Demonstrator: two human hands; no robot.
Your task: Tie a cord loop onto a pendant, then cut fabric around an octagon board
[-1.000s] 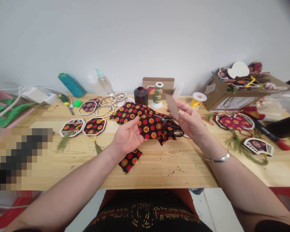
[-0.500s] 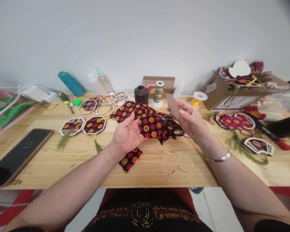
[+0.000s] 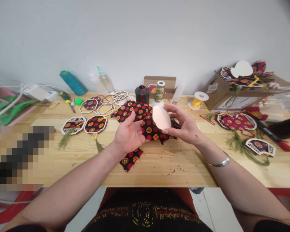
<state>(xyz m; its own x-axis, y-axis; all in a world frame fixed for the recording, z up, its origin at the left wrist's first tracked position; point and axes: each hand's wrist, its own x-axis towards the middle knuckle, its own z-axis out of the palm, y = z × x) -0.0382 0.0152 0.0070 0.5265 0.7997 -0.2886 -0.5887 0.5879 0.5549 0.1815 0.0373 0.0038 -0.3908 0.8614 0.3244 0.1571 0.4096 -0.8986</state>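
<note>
Between the thumb and fingers of my right hand (image 3: 185,125) is a thin, pale cutout piece (image 3: 161,118) with a curved outline, its light face turned toward me. My left hand (image 3: 130,133) is palm up with its fingers apart and nothing in it, just in front of the cloth. Black fabric with red dots and flowers (image 3: 132,111) lies spread on the table behind both hands. A small scrap of the same fabric (image 3: 131,160) sits nearer the front edge. The scissors on the cloth are now mostly hidden behind my right hand and the cutout.
Left of the cloth lie tasselled ornaments (image 3: 95,124) and bare wooden frames (image 3: 106,109). Thread spools (image 3: 159,91), a yellow cord spool (image 3: 197,100) and a box (image 3: 222,93) heaped with pieces stand at the back. More ornaments (image 3: 236,121) lie on the right.
My right hand has moved left and turned the cutout from nearly edge-on to face me, bringing it over the cloth. The left hand has barely moved.
</note>
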